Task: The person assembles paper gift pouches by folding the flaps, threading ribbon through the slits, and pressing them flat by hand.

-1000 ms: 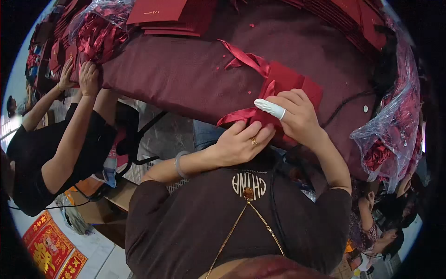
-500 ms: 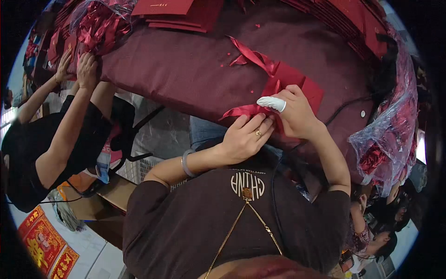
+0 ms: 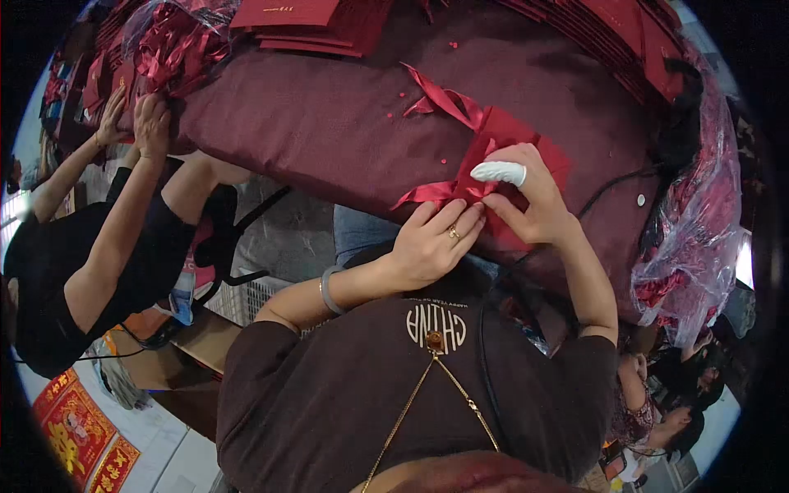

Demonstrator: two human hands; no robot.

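A red folded card or paper bag (image 3: 511, 125) lies at the near edge of the padded table, with glossy red ribbon (image 3: 448, 97) trailing from its upper left side. Another ribbon end (image 3: 426, 194) sticks out to the left, above my left hand (image 3: 437, 245). The fingertips of that hand, with a gold ring, press the ribbon against the card's near edge. My right hand (image 3: 530, 193) curls over the card, a white cover on one finger. Its thumb meets the ribbon close to my left fingertips; the exact grip is partly hidden.
Stacked red cards lie at the far side (image 3: 316, 33) and far right (image 3: 608, 41). Clear plastic with red material (image 3: 686, 246) hangs at the right edge. A black cable (image 3: 616, 187) crosses the table. At left, another person's hands (image 3: 150, 123) touch bundled red ribbon (image 3: 177, 57).
My right hand has turned and its thumb has come down toward my left fingertips. The white-covered finger has shifted slightly right. My left hand stays almost in place.
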